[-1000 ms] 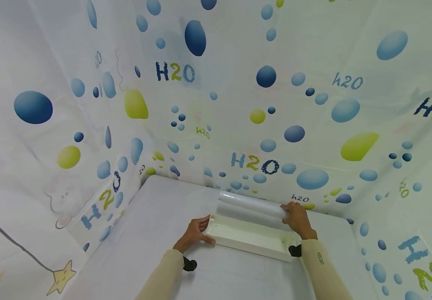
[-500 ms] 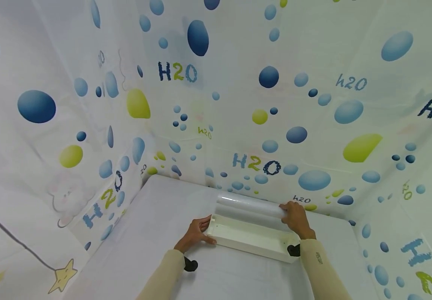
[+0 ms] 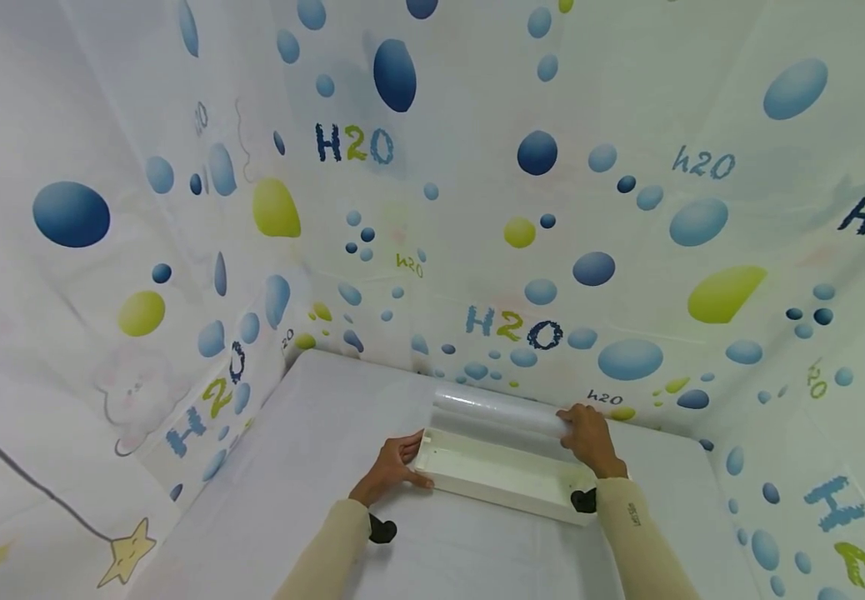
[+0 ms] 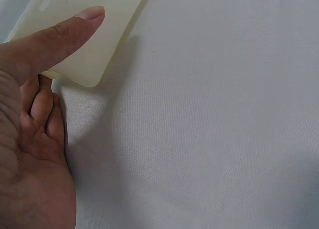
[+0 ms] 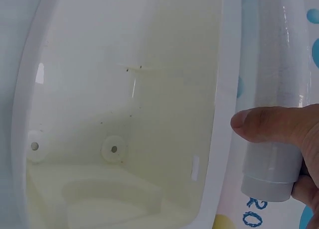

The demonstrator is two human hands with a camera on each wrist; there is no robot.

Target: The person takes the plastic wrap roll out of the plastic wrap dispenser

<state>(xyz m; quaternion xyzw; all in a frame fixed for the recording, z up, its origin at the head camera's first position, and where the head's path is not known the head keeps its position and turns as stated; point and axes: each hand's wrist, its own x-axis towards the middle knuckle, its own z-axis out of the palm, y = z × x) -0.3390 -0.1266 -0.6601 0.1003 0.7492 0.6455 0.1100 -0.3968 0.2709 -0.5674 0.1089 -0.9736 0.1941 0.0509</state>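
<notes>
A long, shallow cream plastic box lies open side up on the white surface. At its left end, my left hand holds it; in the left wrist view the thumb lies on the outer wall and the other fingers bend beneath the edge. Behind the box is a roll of clear plastic wrap, nearly parallel to it. My right hand grips the roll's right end, above the box's back right corner. The right wrist view shows the core end sticking out past the thumb; some fingers there are hidden.
White sheeting printed with blue and green drops and "H2O" lettering rises behind and at both sides. Its lower edge meets the back of the white surface close behind the roll. Inside the box are two round holes near one end.
My right hand and the plastic wrap roll have shifted slightly left along the back of the box. My left hand and the box stay nearly in place.
</notes>
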